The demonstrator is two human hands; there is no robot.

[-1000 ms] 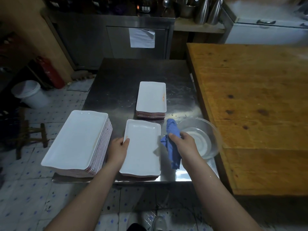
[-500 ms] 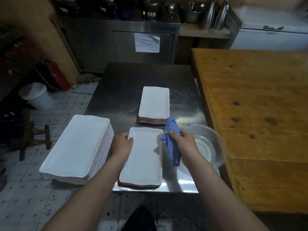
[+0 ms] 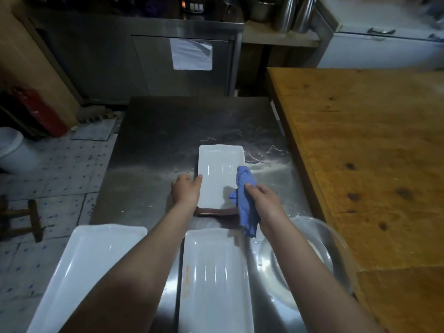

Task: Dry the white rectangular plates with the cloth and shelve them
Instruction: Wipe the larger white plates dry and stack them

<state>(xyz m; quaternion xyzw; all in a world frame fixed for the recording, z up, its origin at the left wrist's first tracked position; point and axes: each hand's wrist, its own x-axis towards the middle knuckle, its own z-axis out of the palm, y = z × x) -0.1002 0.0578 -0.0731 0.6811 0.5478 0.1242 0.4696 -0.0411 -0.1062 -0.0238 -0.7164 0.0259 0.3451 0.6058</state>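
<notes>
White plates (image 3: 219, 174), apparently stacked; bunched blue cloth (image 3: 245, 212)

Steel table (image 3: 156, 140): far plate stack (image 3: 217, 174), near plate (image 3: 216, 284), left plates (image 3: 84, 272), clear bowl (image 3: 319, 248), possibly wet.

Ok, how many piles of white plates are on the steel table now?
3: the left pile at the near edge, the centre pile beside it, and the far pile, whose rim the left hand holds. Plates underneath may be hidden.

We see a dim kitchen lit from overhead. Glare streaks the steel table (image 3: 156, 145) and the near plate (image 3: 216, 284); the blue cloth (image 3: 245, 203) throws a soft shadow on the far plate (image 3: 216, 169). The white freezer (image 3: 384, 51) top right is motion-blurred, and edges bow outward.
</notes>
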